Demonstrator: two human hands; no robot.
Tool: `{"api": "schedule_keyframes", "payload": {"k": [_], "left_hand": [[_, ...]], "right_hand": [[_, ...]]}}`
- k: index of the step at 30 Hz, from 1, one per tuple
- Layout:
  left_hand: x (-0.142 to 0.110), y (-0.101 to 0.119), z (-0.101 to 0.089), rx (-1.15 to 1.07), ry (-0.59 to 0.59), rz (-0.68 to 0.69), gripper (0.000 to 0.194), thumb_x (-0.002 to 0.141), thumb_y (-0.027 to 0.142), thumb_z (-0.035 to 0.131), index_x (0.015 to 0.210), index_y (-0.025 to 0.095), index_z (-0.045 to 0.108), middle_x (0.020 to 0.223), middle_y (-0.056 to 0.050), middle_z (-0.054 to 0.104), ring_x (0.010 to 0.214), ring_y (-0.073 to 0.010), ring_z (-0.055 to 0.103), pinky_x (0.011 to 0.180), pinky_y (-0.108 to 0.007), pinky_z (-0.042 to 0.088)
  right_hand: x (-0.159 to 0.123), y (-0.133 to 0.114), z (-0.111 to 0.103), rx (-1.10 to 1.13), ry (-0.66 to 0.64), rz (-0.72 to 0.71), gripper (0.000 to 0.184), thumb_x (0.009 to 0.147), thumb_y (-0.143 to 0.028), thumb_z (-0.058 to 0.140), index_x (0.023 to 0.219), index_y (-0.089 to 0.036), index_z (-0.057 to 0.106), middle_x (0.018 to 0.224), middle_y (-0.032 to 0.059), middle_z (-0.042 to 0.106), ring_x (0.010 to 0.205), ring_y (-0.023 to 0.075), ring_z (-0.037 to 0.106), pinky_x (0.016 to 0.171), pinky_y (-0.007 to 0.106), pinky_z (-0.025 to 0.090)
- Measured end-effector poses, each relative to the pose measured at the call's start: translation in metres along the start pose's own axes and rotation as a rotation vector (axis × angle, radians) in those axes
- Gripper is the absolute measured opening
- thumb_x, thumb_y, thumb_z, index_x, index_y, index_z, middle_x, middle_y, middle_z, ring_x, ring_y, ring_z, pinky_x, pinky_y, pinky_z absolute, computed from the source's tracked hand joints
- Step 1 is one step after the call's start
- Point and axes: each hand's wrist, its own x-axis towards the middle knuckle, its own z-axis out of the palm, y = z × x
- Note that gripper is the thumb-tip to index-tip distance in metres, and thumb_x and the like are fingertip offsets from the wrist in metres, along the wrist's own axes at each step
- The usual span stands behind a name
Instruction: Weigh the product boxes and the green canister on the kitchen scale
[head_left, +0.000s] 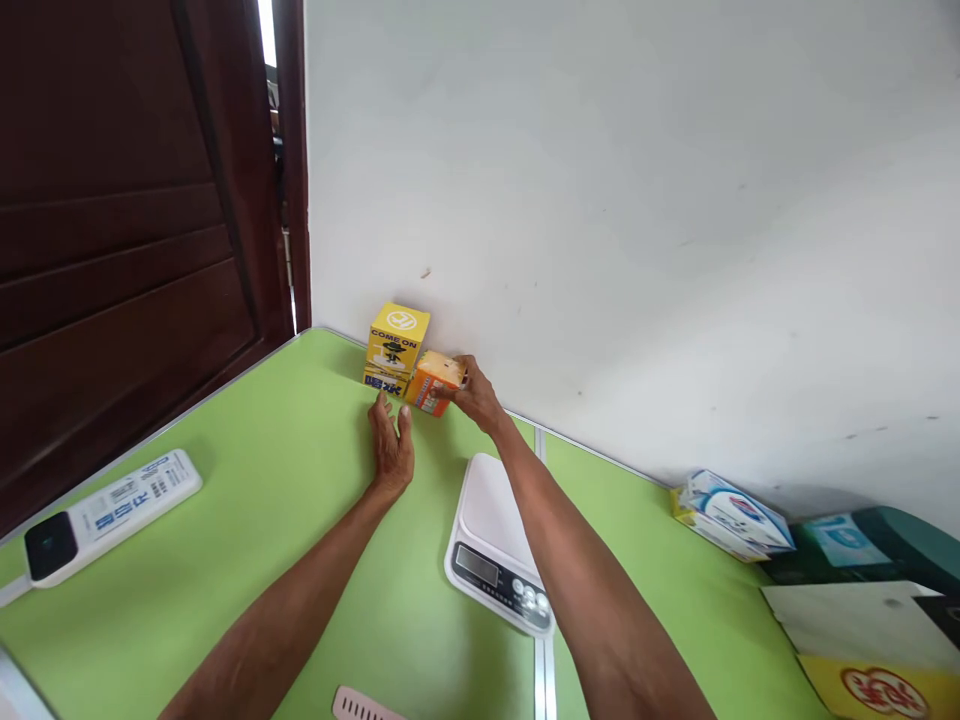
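Observation:
At the back of the green table, a yellow box [393, 350] printed "COME ON" stands upright close to the wall. Right beside it is a smaller orange box [435, 384] with a pale yellow top. My right hand [477, 396] grips this orange box from its right side, fingers and thumb around it. My left hand [391, 440] is just in front of the yellow box, thumb and fingers apart, holding nothing; whether a fingertip touches the box I cannot tell. Under my right forearm sits a white kitchen scale [495, 540], partly covered by the arm.
A white device with a dark screen [112, 513] lies at the left. A pink strap with slots [364, 704] shows at the bottom edge. Along the right stand a blue-and-white box [735, 515], a dark green item [885, 545] and a white-and-yellow package [862, 640]. The white wall [600, 200] borders the table's back.

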Motion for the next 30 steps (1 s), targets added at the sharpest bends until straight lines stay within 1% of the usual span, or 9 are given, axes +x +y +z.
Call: {"api": "schedule_keyframes", "payload": {"k": [5, 8, 10, 14, 16, 20, 24, 27, 30], "left_hand": [[0.008, 0.005, -0.009, 0.004, 0.038, 0.075, 0.081, 0.108, 0.074, 0.035, 0.162, 0.015, 0.046, 0.167, -0.025, 0.05, 0.16, -0.035, 0.045, 0.136, -0.055, 0.033], [0.009, 0.009, -0.017, -0.027, -0.04, 0.094, 0.083, 0.107, 0.079, 0.03, 0.158, 0.018, 0.054, 0.164, -0.023, 0.056, 0.156, -0.0338, 0.052, 0.134, -0.053, 0.037], [0.007, 0.011, -0.021, -0.031, -0.111, 0.097, 0.084, 0.106, 0.082, 0.029, 0.152, 0.019, 0.06, 0.156, -0.022, 0.063, 0.15, -0.0334, 0.058, 0.131, -0.052, 0.041], [0.0, 0.02, -0.022, -0.03, -0.171, 0.068, 0.089, 0.102, 0.087, 0.032, 0.154, 0.02, 0.058, 0.153, -0.022, 0.063, 0.149, -0.0347, 0.059, 0.129, -0.053, 0.044], [-0.006, 0.028, -0.02, -0.031, -0.172, 0.087, 0.094, 0.099, 0.09, 0.036, 0.16, 0.02, 0.051, 0.16, -0.022, 0.057, 0.155, -0.0356, 0.053, 0.131, -0.052, 0.041], [-0.021, 0.059, -0.011, -0.041, -0.236, 0.172, 0.106, 0.095, 0.095, 0.038, 0.169, 0.019, 0.039, 0.171, -0.023, 0.047, 0.162, -0.0372, 0.045, 0.136, -0.051, 0.035], [-0.052, 0.092, -0.003, -0.111, -0.372, 0.199, 0.1, 0.1, 0.09, 0.036, 0.173, 0.022, 0.034, 0.174, -0.02, 0.044, 0.165, -0.0357, 0.042, 0.137, -0.049, 0.033], [-0.084, 0.101, -0.001, -0.128, -0.492, 0.191, 0.094, 0.104, 0.084, 0.035, 0.174, 0.021, 0.033, 0.176, -0.02, 0.043, 0.167, -0.036, 0.04, 0.138, -0.053, 0.032], [-0.109, 0.098, -0.003, -0.13, -0.584, 0.205, 0.094, 0.105, 0.083, 0.035, 0.174, 0.019, 0.033, 0.177, -0.022, 0.041, 0.167, -0.0368, 0.038, 0.139, -0.056, 0.03]], "right_hand": [[-0.04, -0.013, 0.006, 0.013, -0.095, -0.037, 0.071, 0.058, -0.05, 0.093, 0.113, -0.028, 0.054, 0.099, -0.0019, 0.071, 0.095, 0.026, 0.067, 0.09, 0.042, 0.059], [-0.064, -0.017, 0.019, 0.131, -0.129, -0.043, 0.079, 0.062, -0.048, 0.094, 0.127, -0.028, 0.054, 0.118, 0.0041, 0.074, 0.108, 0.0276, 0.071, 0.093, 0.043, 0.062], [-0.076, -0.019, 0.03, 0.154, -0.085, 0.002, 0.079, 0.065, -0.042, 0.094, 0.132, -0.027, 0.054, 0.126, 0.0091, 0.075, 0.114, 0.0293, 0.073, 0.096, 0.044, 0.064], [-0.092, -0.024, 0.047, -0.008, 0.056, 0.108, 0.042, 0.084, -0.03, 0.078, 0.121, -0.024, 0.06, 0.12, 0.0135, 0.08, 0.111, 0.0323, 0.078, 0.101, 0.049, 0.063], [-0.097, -0.029, 0.047, -0.02, 0.102, 0.102, 0.035, 0.088, -0.026, 0.071, 0.122, -0.024, 0.061, 0.122, 0.0139, 0.081, 0.112, 0.0321, 0.079, 0.101, 0.049, 0.063], [-0.118, -0.04, 0.018, 0.021, 0.176, 0.005, 0.041, 0.087, -0.031, 0.072, 0.127, -0.024, 0.064, 0.124, 0.0111, 0.083, 0.111, 0.0323, 0.079, 0.1, 0.047, 0.063], [-0.159, -0.043, -0.027, 0.008, 0.268, -0.041, 0.045, 0.086, -0.044, 0.072, 0.125, -0.024, 0.066, 0.111, 0.0089, 0.085, 0.099, 0.0327, 0.079, 0.09, 0.045, 0.063], [-0.195, -0.035, -0.052, -0.02, 0.312, 0.005, 0.05, 0.082, -0.052, 0.074, 0.123, -0.024, 0.066, 0.105, 0.0089, 0.085, 0.095, 0.034, 0.079, 0.086, 0.045, 0.063], [-0.223, -0.022, -0.065, -0.018, 0.339, 0.04, 0.053, 0.081, -0.057, 0.075, 0.122, -0.024, 0.066, 0.105, 0.0098, 0.085, 0.095, 0.0347, 0.079, 0.083, 0.045, 0.063]]}}
